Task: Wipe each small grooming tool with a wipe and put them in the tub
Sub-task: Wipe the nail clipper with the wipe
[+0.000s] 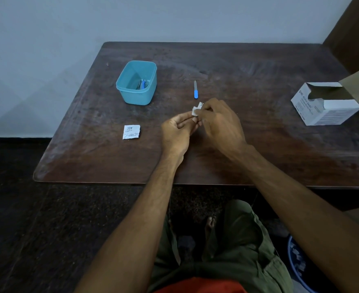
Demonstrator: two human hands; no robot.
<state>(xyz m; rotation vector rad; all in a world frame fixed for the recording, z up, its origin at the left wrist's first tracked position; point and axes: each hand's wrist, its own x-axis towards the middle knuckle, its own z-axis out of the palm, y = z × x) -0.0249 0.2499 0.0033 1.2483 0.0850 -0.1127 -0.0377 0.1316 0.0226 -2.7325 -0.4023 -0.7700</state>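
Over the middle of the dark wooden table (259, 144), my left hand (175, 132) and my right hand (221, 121) meet, both pinching a small white wipe packet (196, 109) between their fingertips. A blue-handled nail file (195, 89) lies on the table just beyond the hands. The blue tub (124, 89) stands at the back left, with a few small grooming tools (141, 83) inside it. A torn white wipe wrapper (131, 131) lies flat to the left of my left hand.
An open white box of wipes (326, 106) sits near the table's right edge. A pale wall runs behind the table. A blue basket (297, 265) stands on the floor at lower right, beside my legs.
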